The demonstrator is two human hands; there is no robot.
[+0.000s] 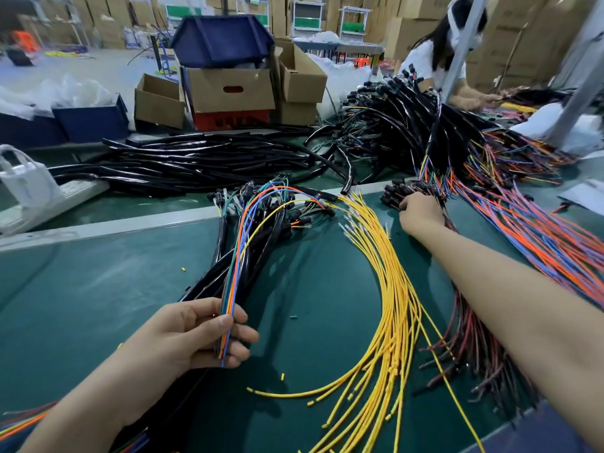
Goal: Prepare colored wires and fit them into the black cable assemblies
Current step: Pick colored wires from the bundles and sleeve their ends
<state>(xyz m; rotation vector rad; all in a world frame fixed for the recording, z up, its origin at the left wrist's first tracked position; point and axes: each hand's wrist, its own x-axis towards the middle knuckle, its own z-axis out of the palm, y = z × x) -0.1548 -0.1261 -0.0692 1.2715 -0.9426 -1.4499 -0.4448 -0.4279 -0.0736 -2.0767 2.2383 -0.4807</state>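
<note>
Cardboard boxes (230,89), blue bin (222,40), white bag (26,181)

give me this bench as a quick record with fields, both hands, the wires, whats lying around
left hand: grips a thin bundle of multi-coloured wires
right hand: stretched out onto a cluster of black connector ends; grip not clear
yellow wires: loose fan lying on the green table mat, between the arms
orange and blue wires: heap right of the right arm
behind: pile of glossy black tubing, brown cardboard box
</note>
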